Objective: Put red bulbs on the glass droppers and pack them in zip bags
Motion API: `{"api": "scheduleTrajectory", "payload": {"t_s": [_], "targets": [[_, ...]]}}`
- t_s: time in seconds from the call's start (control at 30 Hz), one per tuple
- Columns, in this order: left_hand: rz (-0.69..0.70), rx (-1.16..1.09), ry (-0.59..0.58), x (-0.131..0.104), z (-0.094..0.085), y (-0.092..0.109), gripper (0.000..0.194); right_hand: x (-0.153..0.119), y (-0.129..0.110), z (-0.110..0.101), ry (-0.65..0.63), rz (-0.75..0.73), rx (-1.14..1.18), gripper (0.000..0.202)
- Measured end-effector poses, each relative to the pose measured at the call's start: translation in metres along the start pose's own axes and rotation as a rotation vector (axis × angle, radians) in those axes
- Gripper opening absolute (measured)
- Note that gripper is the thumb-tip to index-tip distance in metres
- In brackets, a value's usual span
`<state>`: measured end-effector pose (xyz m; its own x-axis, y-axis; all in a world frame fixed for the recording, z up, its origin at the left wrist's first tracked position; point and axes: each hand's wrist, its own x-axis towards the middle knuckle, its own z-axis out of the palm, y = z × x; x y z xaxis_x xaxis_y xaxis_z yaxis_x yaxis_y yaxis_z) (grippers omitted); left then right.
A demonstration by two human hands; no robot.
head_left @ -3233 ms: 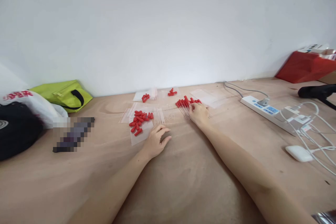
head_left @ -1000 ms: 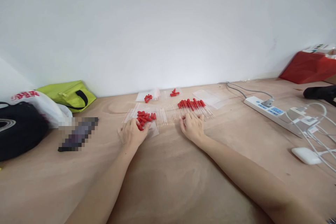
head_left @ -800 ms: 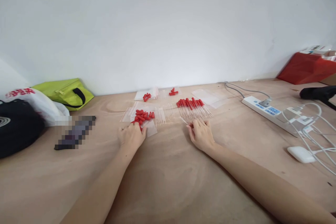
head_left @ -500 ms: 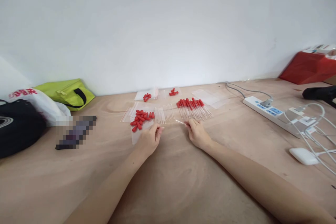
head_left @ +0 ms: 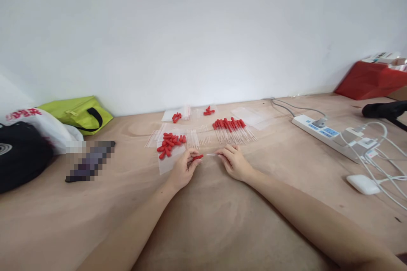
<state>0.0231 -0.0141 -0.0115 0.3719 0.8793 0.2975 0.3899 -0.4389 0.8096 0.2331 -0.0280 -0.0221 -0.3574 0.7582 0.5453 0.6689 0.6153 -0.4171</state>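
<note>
Red cap (head_left: 197,157) sits pinched in left hand (head_left: 182,170), clear tube (head_left: 211,154) in right hand (head_left: 237,165), ends near but apart; capped tubes (head_left: 229,125) lie beyond right hand; loose caps (head_left: 170,142) and bare tubes (head_left: 192,139), unjoined, farther left

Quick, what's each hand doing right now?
Left hand: closed on a small red rubber-looking bulb.
Right hand: closed on a thin clear tube.

This looks like a shared work corner rather than a lab, with a bare wooden desk (head_left: 203,228) against a plain wall (head_left: 203,38), bags (head_left: 76,114) left of the hands and a power strip (head_left: 327,135) right.
</note>
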Motion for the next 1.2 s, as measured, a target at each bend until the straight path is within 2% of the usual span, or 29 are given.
{"api": "scheduleTrajectory", "payload": {"t_s": [0.13, 0.33, 0.63, 0.9, 1.2], "targets": [[0.033, 0.040, -0.027, -0.001, 0.001, 0.004, 0.024, 0.000, -0.003, -0.001, 0.022, -0.021, 0.035, 0.019], [0.135, 0.123, -0.044, -0.001, 0.001, 0.012, 0.023, 0.000, -0.004, -0.003, 0.021, -0.067, 0.083, 0.019], [0.181, 0.146, -0.059, -0.001, 0.000, 0.010, 0.019, 0.000, -0.003, -0.002, 0.009, -0.106, 0.090, 0.022], [0.239, 0.134, -0.185, -0.003, -0.001, 0.011, 0.020, 0.000, 0.006, -0.004, -0.075, -0.172, 0.040, 0.024], [0.278, 0.210, -0.103, -0.002, -0.002, 0.013, 0.020, -0.001, -0.003, -0.007, -0.062, -0.160, -0.174, 0.025]]}}
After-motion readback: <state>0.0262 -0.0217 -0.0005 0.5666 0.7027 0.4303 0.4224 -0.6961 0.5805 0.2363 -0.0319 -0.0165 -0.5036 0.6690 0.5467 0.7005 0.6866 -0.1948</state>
